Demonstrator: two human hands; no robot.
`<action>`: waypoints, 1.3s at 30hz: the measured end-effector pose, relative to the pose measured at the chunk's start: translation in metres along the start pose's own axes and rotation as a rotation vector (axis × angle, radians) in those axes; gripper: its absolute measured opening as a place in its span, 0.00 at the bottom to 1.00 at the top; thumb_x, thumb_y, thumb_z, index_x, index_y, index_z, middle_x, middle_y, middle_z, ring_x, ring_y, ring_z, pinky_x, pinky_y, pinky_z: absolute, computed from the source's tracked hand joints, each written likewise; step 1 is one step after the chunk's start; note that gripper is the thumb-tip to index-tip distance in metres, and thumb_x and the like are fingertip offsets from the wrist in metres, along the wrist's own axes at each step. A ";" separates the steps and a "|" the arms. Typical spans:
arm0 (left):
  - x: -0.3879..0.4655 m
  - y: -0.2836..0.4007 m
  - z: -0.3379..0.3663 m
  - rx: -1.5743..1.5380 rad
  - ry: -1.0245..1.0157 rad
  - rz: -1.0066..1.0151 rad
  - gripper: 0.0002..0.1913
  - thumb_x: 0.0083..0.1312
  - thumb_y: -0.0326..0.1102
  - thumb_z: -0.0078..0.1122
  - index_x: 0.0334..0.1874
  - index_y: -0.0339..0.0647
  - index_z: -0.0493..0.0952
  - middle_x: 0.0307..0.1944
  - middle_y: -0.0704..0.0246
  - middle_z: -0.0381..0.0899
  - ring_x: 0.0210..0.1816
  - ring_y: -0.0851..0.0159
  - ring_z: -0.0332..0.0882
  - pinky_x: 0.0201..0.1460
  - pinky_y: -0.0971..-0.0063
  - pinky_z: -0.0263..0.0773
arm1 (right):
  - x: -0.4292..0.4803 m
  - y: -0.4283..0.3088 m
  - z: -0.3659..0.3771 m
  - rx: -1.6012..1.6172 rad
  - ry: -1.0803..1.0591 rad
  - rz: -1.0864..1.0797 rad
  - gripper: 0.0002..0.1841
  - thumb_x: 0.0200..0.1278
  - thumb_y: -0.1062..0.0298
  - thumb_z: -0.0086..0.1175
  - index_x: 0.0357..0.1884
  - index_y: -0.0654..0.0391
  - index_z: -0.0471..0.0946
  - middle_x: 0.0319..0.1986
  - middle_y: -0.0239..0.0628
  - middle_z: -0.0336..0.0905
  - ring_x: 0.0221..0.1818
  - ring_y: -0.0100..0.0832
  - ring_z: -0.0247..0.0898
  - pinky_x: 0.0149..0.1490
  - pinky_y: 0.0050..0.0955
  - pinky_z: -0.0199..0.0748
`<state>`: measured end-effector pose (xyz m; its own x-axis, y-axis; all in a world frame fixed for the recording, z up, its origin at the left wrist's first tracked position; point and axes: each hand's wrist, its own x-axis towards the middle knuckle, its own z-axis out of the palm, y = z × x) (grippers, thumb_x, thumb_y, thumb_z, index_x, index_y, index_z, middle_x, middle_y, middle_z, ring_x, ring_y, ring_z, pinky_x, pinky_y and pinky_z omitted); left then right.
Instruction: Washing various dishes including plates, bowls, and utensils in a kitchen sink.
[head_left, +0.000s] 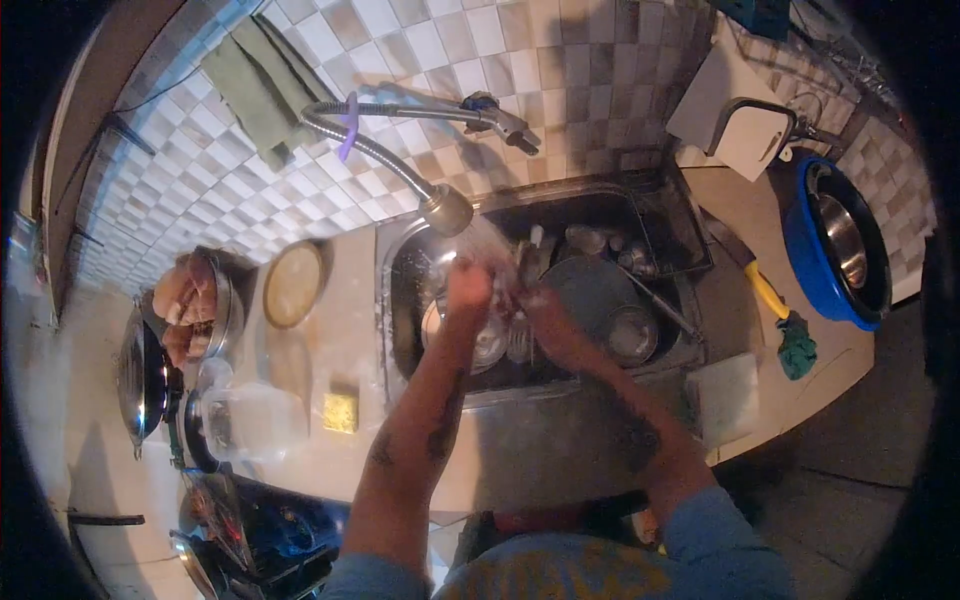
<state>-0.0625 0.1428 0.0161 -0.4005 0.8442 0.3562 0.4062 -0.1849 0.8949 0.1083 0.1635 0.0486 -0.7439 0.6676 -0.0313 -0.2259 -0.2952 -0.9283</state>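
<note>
Water sprays from the flexible metal faucet (448, 211) into the sink (600, 386). Both of my hands are under this spray. My left hand (470, 283) looks bunched up, but blur and water hide whether it grips anything. To its right, my right hand (544, 309) is blurred too, its fingers pointing towards the spray. Dishes lie in the basin below: a large dark round pan (592, 289), a small round metal or glass dish (631, 335) on it, and a pale plate (433, 322) on the left. Cutlery and cups are heaped at the back of the sink.
Left on the counter are a yellow sponge (341, 412), a round tan lid or plate (293, 284), a clear plastic container (255, 422) and a bowl of brown food (187, 300). To the right are a yellow-handled tool (766, 291), a green cloth (796, 349) and a blue basin (806, 262).
</note>
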 end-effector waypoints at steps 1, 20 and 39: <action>0.008 0.004 0.002 -0.014 -0.007 0.004 0.08 0.63 0.33 0.55 0.40 0.40 0.79 0.38 0.59 0.80 0.34 0.56 0.80 0.44 0.66 0.75 | -0.001 0.013 -0.014 -0.187 0.039 0.005 0.13 0.68 0.64 0.45 0.46 0.62 0.73 0.37 0.36 0.77 0.38 0.29 0.73 0.41 0.29 0.72; 0.004 0.096 0.021 0.052 -0.384 0.282 0.19 0.54 0.29 0.60 0.49 0.37 0.71 0.44 0.54 0.74 0.45 0.48 0.74 0.48 0.63 0.70 | 0.033 0.003 -0.070 -0.460 -0.223 -0.384 0.22 0.53 0.66 0.59 0.52 0.59 0.72 0.43 0.40 0.76 0.50 0.41 0.72 0.55 0.38 0.70; 0.009 0.086 0.036 -0.315 0.117 -0.504 0.15 0.63 0.47 0.61 0.33 0.39 0.79 0.23 0.73 0.75 0.26 0.71 0.73 0.27 0.74 0.67 | 0.036 0.011 -0.022 -0.423 0.081 0.035 0.13 0.67 0.59 0.46 0.37 0.60 0.73 0.23 0.33 0.70 0.22 0.29 0.65 0.28 0.36 0.67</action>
<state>-0.0014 0.1524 0.0867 -0.5754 0.8089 -0.1207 -0.1128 0.0677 0.9913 0.0928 0.1989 0.0288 -0.6911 0.7185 -0.0784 0.0886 -0.0235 -0.9958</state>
